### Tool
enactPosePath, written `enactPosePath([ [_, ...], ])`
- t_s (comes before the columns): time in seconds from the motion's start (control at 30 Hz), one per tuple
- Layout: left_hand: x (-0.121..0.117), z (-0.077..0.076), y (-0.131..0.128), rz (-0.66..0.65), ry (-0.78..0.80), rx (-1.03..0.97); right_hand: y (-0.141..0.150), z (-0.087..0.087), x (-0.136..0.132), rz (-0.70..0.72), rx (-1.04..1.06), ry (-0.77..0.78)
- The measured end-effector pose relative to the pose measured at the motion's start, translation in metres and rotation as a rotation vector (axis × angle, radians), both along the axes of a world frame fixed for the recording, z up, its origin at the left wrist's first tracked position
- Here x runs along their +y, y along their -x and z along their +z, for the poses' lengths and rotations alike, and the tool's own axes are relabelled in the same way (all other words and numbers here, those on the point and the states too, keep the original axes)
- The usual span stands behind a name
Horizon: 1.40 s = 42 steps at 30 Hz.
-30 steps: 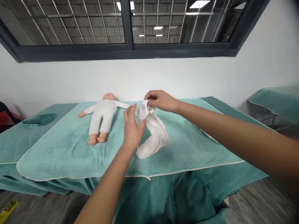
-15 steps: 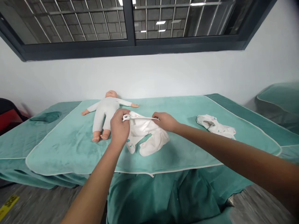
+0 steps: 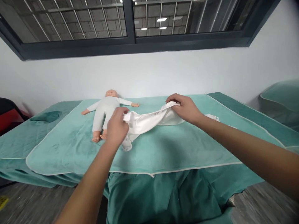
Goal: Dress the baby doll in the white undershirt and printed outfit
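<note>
White baby pants (image 3: 149,120) hang stretched between my two hands above the green mat (image 3: 77,155). My left hand (image 3: 117,124) is closed on one end of the waistband, near the doll's feet. Farther back and to the right, my right hand (image 3: 185,107) pinches the other end. One leg of the pants dangles below my left hand; the rest of the cloth is bunched toward my right hand. A baby doll (image 3: 106,109) with a pale cloth body lies on its back with arms spread, left of the pants.
Mostly hidden behind my right forearm lies another white patterned garment (image 3: 212,117). The mat lies on a green-covered bed (image 3: 14,149) against a white wall, under a dark-framed window (image 3: 135,46). A green pillow (image 3: 280,95) is at the far right.
My right hand has moved right and away from me, pulling the waistband wide. The pants have lifted and stretched out. My left hand stays nearly in place.
</note>
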<state>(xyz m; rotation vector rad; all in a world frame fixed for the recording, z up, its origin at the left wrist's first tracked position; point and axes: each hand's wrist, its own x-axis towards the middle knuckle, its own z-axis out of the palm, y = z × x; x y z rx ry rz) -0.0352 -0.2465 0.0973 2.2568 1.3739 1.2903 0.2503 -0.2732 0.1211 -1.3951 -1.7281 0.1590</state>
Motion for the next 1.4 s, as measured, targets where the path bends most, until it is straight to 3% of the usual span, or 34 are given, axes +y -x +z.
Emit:
enactPosePath([
  [0.1, -0.004, -0.029, -0.022, -0.107, 0.125, 0.109, 0.003, -0.001, -0.005, -0.007, 0.032, 0.059],
  [0.17, -0.006, -0.046, -0.037, -0.135, 0.221, 0.070, 0.003, -0.003, -0.007, -0.003, 0.039, 0.098],
  [0.3, -0.006, -0.057, -0.053, -0.147, 0.262, 0.142, 0.004, -0.003, -0.019, 0.043, 0.028, 0.166],
  [0.43, -0.006, -0.041, -0.056, -0.156, 0.247, 0.276, 0.001, 0.003, -0.031, 0.070, -0.013, 0.137],
  [0.6, -0.003, -0.010, -0.041, 0.094, 0.208, 0.056, -0.024, -0.001, -0.032, -0.065, -0.212, 0.058],
  [0.77, -0.003, 0.018, -0.017, 0.145, 0.135, 0.072, -0.048, -0.011, -0.032, -0.204, -0.342, 0.129],
  [0.93, -0.001, 0.041, 0.001, 0.234, 0.268, 0.218, -0.061, 0.010, -0.036, -0.316, -0.217, 0.172],
  [1.0, 0.004, 0.044, 0.006, 0.212, 0.378, 0.277, -0.067, 0.018, -0.033, -0.271, -0.233, 0.256],
  [1.1, 0.018, 0.038, 0.009, 0.071, 0.549, 0.380, -0.077, 0.011, -0.018, -0.130, -0.305, 0.487],
  [1.2, 0.039, 0.018, 0.002, -0.057, 0.637, 0.443, -0.081, -0.017, 0.007, -0.130, -0.386, 0.620],
  [1.27, 0.058, 0.004, -0.008, -0.009, 0.614, 0.443, -0.080, -0.037, 0.025, -0.224, -0.419, 0.590],
  [1.4, 0.095, -0.015, -0.037, 0.280, 0.421, 0.429, -0.067, -0.057, 0.059, -0.453, -0.483, 0.503],
])
